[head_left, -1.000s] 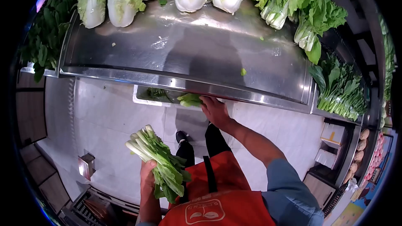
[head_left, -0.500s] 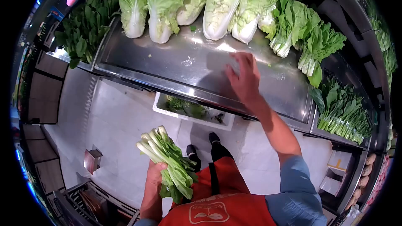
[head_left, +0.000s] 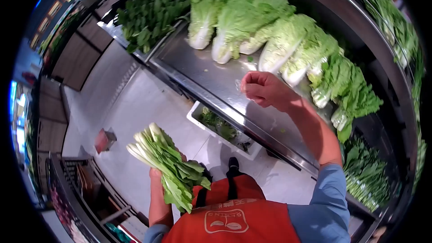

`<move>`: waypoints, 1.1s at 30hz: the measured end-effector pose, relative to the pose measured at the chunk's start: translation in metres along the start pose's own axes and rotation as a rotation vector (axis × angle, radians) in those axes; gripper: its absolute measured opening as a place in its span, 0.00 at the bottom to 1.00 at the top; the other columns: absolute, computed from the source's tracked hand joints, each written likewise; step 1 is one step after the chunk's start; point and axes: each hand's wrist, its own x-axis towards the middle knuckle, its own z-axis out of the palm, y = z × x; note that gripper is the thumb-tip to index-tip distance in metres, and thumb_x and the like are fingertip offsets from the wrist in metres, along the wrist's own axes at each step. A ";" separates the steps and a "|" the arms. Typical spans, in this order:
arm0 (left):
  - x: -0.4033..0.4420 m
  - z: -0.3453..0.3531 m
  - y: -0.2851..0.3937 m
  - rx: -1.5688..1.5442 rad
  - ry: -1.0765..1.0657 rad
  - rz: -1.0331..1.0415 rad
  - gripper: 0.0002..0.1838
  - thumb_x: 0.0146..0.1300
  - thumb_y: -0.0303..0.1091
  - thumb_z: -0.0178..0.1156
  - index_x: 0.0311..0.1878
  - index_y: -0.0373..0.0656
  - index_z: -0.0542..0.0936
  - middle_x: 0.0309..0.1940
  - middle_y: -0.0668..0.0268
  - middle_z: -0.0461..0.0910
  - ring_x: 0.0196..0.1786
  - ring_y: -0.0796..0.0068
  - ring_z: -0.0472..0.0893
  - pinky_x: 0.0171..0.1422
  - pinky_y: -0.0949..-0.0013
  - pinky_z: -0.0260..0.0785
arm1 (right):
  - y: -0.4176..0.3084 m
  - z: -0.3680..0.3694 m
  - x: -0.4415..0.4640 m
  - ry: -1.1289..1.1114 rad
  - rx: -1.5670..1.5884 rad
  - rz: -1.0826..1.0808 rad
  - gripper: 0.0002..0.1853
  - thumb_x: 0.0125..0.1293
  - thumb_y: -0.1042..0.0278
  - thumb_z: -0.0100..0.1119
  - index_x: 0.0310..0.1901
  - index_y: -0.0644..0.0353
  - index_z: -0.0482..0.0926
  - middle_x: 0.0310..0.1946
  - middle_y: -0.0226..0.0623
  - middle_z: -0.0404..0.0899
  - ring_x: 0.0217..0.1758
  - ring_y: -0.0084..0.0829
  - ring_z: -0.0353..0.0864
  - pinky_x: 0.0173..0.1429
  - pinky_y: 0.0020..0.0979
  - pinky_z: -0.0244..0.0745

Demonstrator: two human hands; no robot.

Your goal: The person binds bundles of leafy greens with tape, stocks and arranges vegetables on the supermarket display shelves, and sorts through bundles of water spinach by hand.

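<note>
Gripping leafy greens [head_left: 168, 168] around the middle, fingers wrapped underneath, with the left hand [head_left: 155, 175], lower left of the frame. Holding the right hand [head_left: 270, 91] above the metal counter [head_left: 198, 74], right of centre, fingers curled; impossible to tell if pinching anything. Could shed outer leaves through loose one-handed support, or bump nearby cabbages [head_left: 281, 47] by reaching low. Partly blocked from the white box [head_left: 216, 136], near centre, by the counter's edge.

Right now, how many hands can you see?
2. The left hand is around the leafy bunch, low in the picture; the right hand is over the metal counter, near the cabbages. No others show.
</note>
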 end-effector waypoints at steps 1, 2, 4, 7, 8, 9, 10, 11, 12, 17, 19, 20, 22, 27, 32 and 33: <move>0.007 0.003 0.006 -0.047 -0.048 0.074 0.37 0.50 0.48 0.75 0.59 0.39 0.73 0.48 0.54 0.80 0.40 0.60 0.80 0.48 0.54 0.79 | -0.018 0.012 0.006 -0.087 -0.017 0.004 0.04 0.71 0.67 0.60 0.42 0.56 0.77 0.24 0.21 0.68 0.21 0.10 0.59 0.20 0.16 0.48; 0.014 0.005 0.011 -0.098 -0.099 0.146 0.38 0.49 0.49 0.76 0.59 0.39 0.73 0.47 0.54 0.80 0.38 0.63 0.79 0.45 0.56 0.79 | -0.033 0.026 0.011 -0.174 -0.030 0.016 0.05 0.71 0.67 0.59 0.42 0.57 0.78 0.23 0.21 0.68 0.21 0.10 0.59 0.20 0.17 0.48; 0.015 0.024 0.027 -0.089 -0.066 0.231 0.45 0.46 0.52 0.78 0.64 0.39 0.70 0.47 0.56 0.80 0.37 0.67 0.78 0.39 0.62 0.76 | -0.062 0.059 0.032 -0.290 -0.105 0.045 0.08 0.71 0.64 0.60 0.42 0.59 0.78 0.23 0.21 0.68 0.20 0.10 0.58 0.20 0.17 0.47; 0.022 0.044 0.065 -0.016 -0.168 0.292 0.49 0.53 0.48 0.74 0.73 0.40 0.61 0.55 0.54 0.75 0.38 0.72 0.77 0.39 0.67 0.75 | -0.083 0.116 0.078 -0.415 -0.187 0.123 0.13 0.70 0.58 0.61 0.44 0.61 0.79 0.22 0.20 0.67 0.20 0.10 0.57 0.20 0.17 0.47; 0.024 0.037 0.079 -0.022 -0.242 0.296 0.49 0.54 0.46 0.73 0.75 0.41 0.59 0.60 0.52 0.72 0.38 0.72 0.77 0.39 0.69 0.74 | -0.085 0.134 0.096 -0.450 -0.210 0.151 0.15 0.69 0.57 0.61 0.44 0.61 0.79 0.22 0.20 0.67 0.20 0.10 0.57 0.21 0.17 0.47; 0.027 0.029 0.093 -0.029 -0.316 0.298 0.50 0.56 0.45 0.72 0.77 0.42 0.57 0.65 0.51 0.69 0.38 0.72 0.78 0.39 0.71 0.74 | -0.083 0.154 0.116 -0.511 -0.207 0.168 0.17 0.69 0.54 0.62 0.44 0.61 0.79 0.23 0.19 0.68 0.21 0.10 0.57 0.21 0.17 0.47; 0.024 0.029 0.107 -0.047 -0.285 0.314 0.48 0.56 0.43 0.71 0.76 0.43 0.58 0.62 0.54 0.72 0.39 0.73 0.78 0.39 0.71 0.74 | -0.083 0.174 0.135 -0.537 -0.226 0.181 0.17 0.69 0.54 0.62 0.44 0.61 0.79 0.23 0.20 0.69 0.21 0.10 0.57 0.21 0.17 0.47; 0.021 0.029 0.122 -0.064 -0.254 0.330 0.47 0.56 0.41 0.71 0.76 0.44 0.59 0.59 0.57 0.75 0.39 0.74 0.78 0.39 0.72 0.73 | -0.083 0.196 0.154 -0.563 -0.244 0.195 0.17 0.69 0.54 0.62 0.44 0.61 0.79 0.23 0.20 0.69 0.21 0.10 0.57 0.22 0.16 0.47; 0.020 0.022 0.141 -0.089 -0.241 0.323 0.51 0.51 0.43 0.73 0.76 0.41 0.58 0.55 0.58 0.76 0.39 0.73 0.78 0.39 0.71 0.74 | -0.081 0.220 0.174 -0.590 -0.262 0.204 0.17 0.69 0.54 0.62 0.44 0.61 0.79 0.24 0.20 0.70 0.21 0.10 0.57 0.22 0.16 0.48; 0.001 -0.037 0.220 -0.152 0.004 0.330 0.57 0.39 0.50 0.78 0.72 0.37 0.61 0.48 0.56 0.77 0.39 0.67 0.78 0.40 0.67 0.76 | -0.066 0.327 0.282 -0.706 -0.267 0.224 0.11 0.74 0.62 0.57 0.46 0.61 0.79 0.23 0.20 0.66 0.21 0.10 0.56 0.21 0.17 0.47; 0.002 -0.054 0.255 -0.141 -0.023 0.401 0.43 0.51 0.46 0.69 0.70 0.44 0.66 0.54 0.52 0.76 0.35 0.70 0.76 0.37 0.68 0.72 | -0.066 0.365 0.327 -0.682 -0.253 0.234 0.11 0.74 0.62 0.56 0.46 0.61 0.79 0.23 0.20 0.65 0.21 0.10 0.55 0.21 0.16 0.47; 0.004 -0.063 0.275 -0.144 -0.064 0.432 0.34 0.58 0.43 0.64 0.68 0.48 0.69 0.57 0.50 0.76 0.31 0.72 0.75 0.34 0.69 0.69 | -0.067 0.381 0.349 -0.660 -0.240 0.235 0.11 0.74 0.63 0.55 0.47 0.61 0.79 0.23 0.20 0.65 0.20 0.10 0.55 0.21 0.16 0.47; -0.001 -0.090 0.308 -0.127 0.137 0.393 0.38 0.59 0.51 0.64 0.70 0.47 0.66 0.55 0.45 0.75 0.29 0.73 0.73 0.30 0.71 0.67 | -0.071 0.409 0.389 -0.636 -0.196 0.255 0.11 0.74 0.61 0.56 0.47 0.60 0.79 0.24 0.20 0.64 0.20 0.10 0.53 0.21 0.17 0.46; -0.008 -0.164 0.382 -0.308 0.098 0.281 0.48 0.47 0.54 0.74 0.70 0.45 0.66 0.60 0.49 0.72 0.39 0.69 0.77 0.40 0.66 0.77 | -0.069 0.464 0.478 -0.630 -0.151 0.276 0.11 0.73 0.59 0.58 0.47 0.57 0.80 0.25 0.19 0.65 0.20 0.10 0.53 0.21 0.17 0.45; 0.010 -0.200 0.440 -0.161 0.146 0.434 0.53 0.41 0.60 0.77 0.70 0.50 0.66 0.63 0.51 0.72 0.42 0.71 0.78 0.44 0.68 0.80 | -0.065 0.502 0.557 -0.629 -0.176 0.274 0.12 0.72 0.58 0.59 0.46 0.57 0.80 0.24 0.18 0.66 0.19 0.09 0.54 0.21 0.17 0.44; 0.017 -0.207 0.452 -0.137 0.162 0.438 0.53 0.41 0.61 0.77 0.70 0.50 0.66 0.63 0.52 0.73 0.42 0.72 0.78 0.44 0.69 0.79 | -0.066 0.509 0.574 -0.640 -0.202 0.277 0.11 0.73 0.59 0.57 0.46 0.58 0.80 0.23 0.18 0.65 0.19 0.09 0.54 0.20 0.17 0.45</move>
